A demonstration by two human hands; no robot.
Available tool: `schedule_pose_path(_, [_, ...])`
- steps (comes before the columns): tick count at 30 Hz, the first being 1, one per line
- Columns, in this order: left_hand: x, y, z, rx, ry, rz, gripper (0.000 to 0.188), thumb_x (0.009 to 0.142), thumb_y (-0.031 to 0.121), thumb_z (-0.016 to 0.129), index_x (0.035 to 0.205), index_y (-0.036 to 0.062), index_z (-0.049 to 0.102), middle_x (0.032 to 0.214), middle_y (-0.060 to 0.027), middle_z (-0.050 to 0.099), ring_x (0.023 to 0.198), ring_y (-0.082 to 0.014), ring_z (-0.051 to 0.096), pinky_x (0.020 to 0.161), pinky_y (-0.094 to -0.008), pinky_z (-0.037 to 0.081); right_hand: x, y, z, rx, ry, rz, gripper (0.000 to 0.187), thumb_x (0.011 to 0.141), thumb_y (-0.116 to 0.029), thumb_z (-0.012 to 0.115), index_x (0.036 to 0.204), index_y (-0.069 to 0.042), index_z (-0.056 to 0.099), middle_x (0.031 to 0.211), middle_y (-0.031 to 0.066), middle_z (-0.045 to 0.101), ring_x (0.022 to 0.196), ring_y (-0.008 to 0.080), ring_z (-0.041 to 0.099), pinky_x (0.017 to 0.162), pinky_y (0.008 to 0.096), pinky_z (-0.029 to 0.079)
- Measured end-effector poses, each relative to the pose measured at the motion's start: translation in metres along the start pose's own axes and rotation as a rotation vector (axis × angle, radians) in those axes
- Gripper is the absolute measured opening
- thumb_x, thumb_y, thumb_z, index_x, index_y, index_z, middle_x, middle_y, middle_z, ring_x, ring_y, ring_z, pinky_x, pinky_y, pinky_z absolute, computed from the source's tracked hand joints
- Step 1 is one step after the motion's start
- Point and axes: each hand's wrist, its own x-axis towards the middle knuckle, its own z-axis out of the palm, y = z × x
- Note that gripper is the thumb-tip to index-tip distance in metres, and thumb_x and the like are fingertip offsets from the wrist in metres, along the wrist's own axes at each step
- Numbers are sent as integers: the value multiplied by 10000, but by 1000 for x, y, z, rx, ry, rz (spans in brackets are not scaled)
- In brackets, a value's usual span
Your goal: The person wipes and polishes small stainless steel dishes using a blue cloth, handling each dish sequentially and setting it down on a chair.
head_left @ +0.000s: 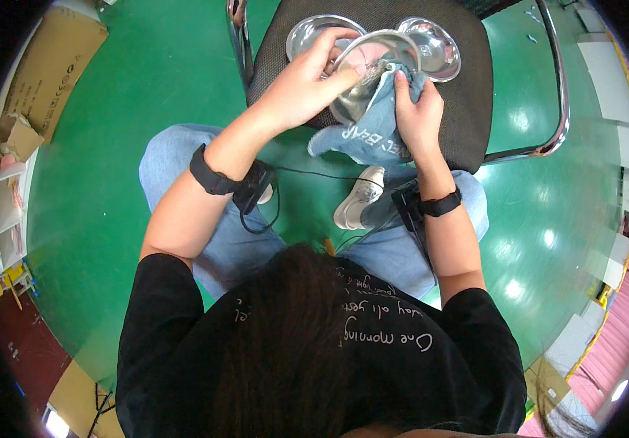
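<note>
Steel shines at my end: I see the left hand (313, 84) gripping a bowl (376, 55) over the chair (464, 113), while the right hand (420, 113) clutches a cloth (369, 139) against it. Left bowl (305, 33) and right bowl (435, 51) sit behind.

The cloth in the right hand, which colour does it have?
The cloth is greyish blue with white lettering, shown best in the head view.

1 fisheye view (head-worn) looks down from close above the black shirt (394, 372), held bowl (362, 89) towards 12 o'clock.
</note>
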Motion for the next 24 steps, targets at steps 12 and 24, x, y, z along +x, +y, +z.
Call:
schedule_pose_path(12, [-7, -12, 17, 50, 113, 103, 488, 897, 76, 499, 1349, 108, 316, 1140, -181, 604, 1033, -260, 610, 899, -348, 453, -2, 13, 2, 335, -234, 6, 531, 649, -230, 852, 1030, 0, 563, 894, 101, 659, 813, 165, 626, 741, 308, 511])
schedule_pose_path(24, [-4, -2, 17, -47, -54, 63, 451, 1000, 297, 401, 1380, 54, 387, 1305, -127, 516, 1217, -204, 481, 1018, -329, 365, -9, -5, -2, -13, -49, -13, 458, 733, -303, 782, 1010, 12, 598, 863, 170, 676, 785, 247, 663, 699, 341, 512])
